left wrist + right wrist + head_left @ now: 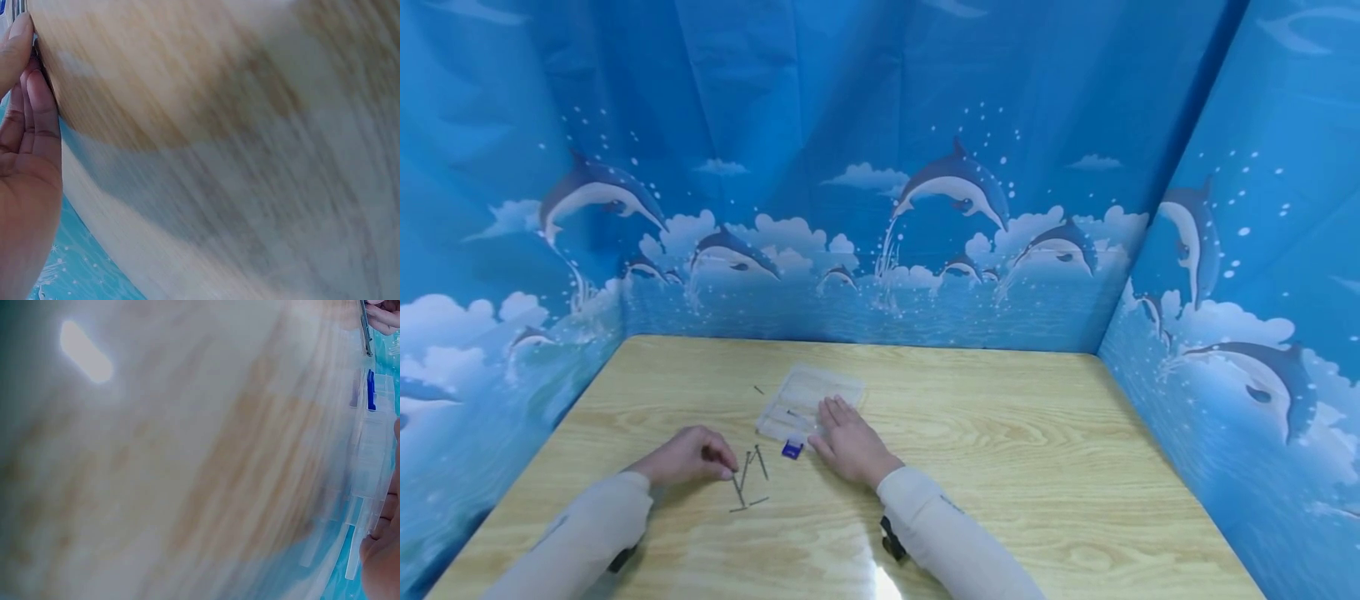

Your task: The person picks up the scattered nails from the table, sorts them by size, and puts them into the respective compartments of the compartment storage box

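My left hand [691, 454] is just left of several long, thin grey metal screws [762, 461] lying on the table. Its thumb and fingertips pinch the upper end of one screw [738, 487], which slants toward a short piece lying below it. In the left wrist view the left hand [28, 125] has its thumb close to its fingers. My right hand [852, 443] rests with fairly straight fingers on the near right part of an open clear plastic case [808, 385]. A blue latch [792, 449] shows at the case's near edge. A small screw lies inside the case.
A small dark screw [758, 389] lies left of the case. The wooden table [1000, 450] extends to the right and front. Blue dolphin-print curtains [850, 100] stand along its back and sides.
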Demonstrator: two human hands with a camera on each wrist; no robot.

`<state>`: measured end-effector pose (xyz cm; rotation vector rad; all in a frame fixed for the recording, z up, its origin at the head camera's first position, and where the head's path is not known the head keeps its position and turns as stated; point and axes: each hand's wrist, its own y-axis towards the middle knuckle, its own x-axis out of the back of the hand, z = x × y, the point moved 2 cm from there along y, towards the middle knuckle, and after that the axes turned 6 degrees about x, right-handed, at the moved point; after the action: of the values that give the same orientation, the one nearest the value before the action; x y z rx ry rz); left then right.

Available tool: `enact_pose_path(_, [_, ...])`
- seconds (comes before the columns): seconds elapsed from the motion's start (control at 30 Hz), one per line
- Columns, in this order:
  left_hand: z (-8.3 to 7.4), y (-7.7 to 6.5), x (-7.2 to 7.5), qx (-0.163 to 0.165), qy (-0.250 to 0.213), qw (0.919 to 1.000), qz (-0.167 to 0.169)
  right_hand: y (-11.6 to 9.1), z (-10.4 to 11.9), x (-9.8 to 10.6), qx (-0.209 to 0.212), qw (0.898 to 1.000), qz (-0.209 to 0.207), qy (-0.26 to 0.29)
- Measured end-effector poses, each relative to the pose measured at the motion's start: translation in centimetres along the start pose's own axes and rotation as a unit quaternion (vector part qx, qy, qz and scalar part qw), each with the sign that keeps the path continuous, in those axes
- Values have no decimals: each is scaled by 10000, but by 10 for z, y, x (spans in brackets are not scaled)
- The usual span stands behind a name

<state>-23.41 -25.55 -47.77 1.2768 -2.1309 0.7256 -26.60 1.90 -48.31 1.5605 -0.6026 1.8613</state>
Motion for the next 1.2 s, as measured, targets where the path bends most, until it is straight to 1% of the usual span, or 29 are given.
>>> enact_pose_path(0.17, [-2, -2, 1, 56, -51, 10000, 8, -1, 0, 2, -21, 9999, 31, 145])
enact_pose_path(0.33, [-1, -1, 1, 154, 24, 9999, -1, -1, -1, 1, -20, 9997, 25, 233])
enact_pose_path(0.43, [-1, 0, 1, 112, 101, 9999, -4, 0, -2, 0, -21, 9997, 12, 235])
enact_pose_path(0.57, [-1, -1, 1, -45, 226, 9997, -57, 0, -2, -1, -43, 9997, -4, 229])
enact_pose_path(0.67, [-2, -4, 1, -112, 253, 9996, -98, 0, -2, -1, -29, 9997, -31, 232])
enact_pose_path(0.83, [-1, -10, 2, -125, 275, 9993, -223, 0, 0, -1, 16, 9997, -81, 220])
enact_pose_path(1.0, [-1, -14, 5, -24, 190, 9993, -334, 0, -1, -1, -2, 9998, -83, 206])
enact_pose_path(1.17, [-5, -18, 8, 487, -289, 9979, -313, 0, -2, -3, -7, 9997, -79, 217])
enact_pose_path(1.2, [-6, -18, 9, 495, -326, 9977, -322, 0, -3, -3, -10, 9997, -82, 219])
